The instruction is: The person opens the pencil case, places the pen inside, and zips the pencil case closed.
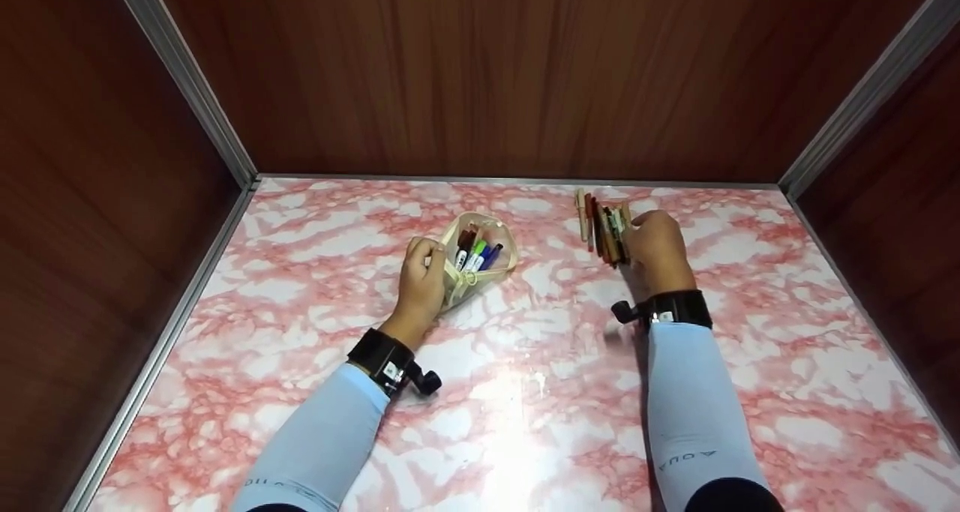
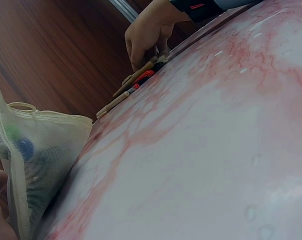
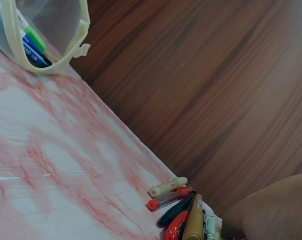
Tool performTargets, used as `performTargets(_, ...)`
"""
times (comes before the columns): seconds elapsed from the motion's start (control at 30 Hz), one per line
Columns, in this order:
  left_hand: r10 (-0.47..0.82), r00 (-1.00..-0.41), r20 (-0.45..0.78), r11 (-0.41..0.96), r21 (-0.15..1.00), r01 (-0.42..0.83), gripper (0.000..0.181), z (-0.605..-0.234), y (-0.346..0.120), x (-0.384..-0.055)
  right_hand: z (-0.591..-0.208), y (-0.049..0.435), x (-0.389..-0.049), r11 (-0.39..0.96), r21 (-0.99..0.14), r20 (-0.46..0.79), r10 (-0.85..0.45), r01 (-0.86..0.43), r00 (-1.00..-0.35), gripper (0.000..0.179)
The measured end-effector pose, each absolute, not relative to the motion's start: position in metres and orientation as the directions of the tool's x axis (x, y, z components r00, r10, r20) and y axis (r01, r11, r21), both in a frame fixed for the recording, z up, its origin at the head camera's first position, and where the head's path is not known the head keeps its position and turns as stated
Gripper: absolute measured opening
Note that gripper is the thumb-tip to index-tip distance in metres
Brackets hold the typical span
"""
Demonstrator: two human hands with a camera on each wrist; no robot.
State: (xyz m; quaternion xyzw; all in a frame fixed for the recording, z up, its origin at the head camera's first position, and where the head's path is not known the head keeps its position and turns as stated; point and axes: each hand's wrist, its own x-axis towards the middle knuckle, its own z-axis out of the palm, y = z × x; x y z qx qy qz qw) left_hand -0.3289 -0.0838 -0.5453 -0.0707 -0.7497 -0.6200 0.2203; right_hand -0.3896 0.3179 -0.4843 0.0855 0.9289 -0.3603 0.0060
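My left hand [image 1: 422, 276] grips the near left edge of a cream zippered mesh pouch [image 1: 469, 291], which stands with its mouth open upward. Several markers and pens [image 1: 474, 257], with green, blue, white and dark parts, lie inside it. Toward the back right, my right hand [image 1: 658, 246] reaches down with bent fingers at the right end of a row of pens [image 1: 606, 231]. Among that row, the right wrist view shows a beige pen [image 3: 168, 186], a red-capped clear pen [image 3: 166, 199] and a gold marker [image 3: 194, 220]. The right fingertips are hidden, so whether they pinch a pen is unclear.
The table [image 1: 517, 392] has a glossy pink and white marbled top. Brown wood-grain panels [image 1: 480, 77] close it in at the back and both sides, with metal strips along the corners. Each wrist wears a black camera band [image 1: 679, 308].
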Motion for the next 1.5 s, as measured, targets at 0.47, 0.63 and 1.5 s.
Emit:
performTargets(0.47, -0.162, -0.886, 0.435, 0.231, 0.889, 0.395, 0.017, -0.544, -0.084, -0.328, -0.477, 0.325, -0.385, 0.381, -0.906, -0.106, 0.226, 0.187, -0.968, 0.059)
performTargets(0.63, -0.162, -0.891, 0.423, 0.223, 0.896, 0.385, 0.017, -0.545, -0.083, -0.328, -0.468, 0.323, -0.387, 0.276, -0.934, -0.146, 0.280, 0.225, -0.949, 0.058)
performTargets(1.5, -0.160, -0.884, 0.439, 0.233, 0.887, 0.398, 0.017, -0.544, -0.083, -0.329, -0.441, 0.232, -0.387, 0.029, -0.997, 0.074, 0.163, -0.070, -0.984, 0.091)
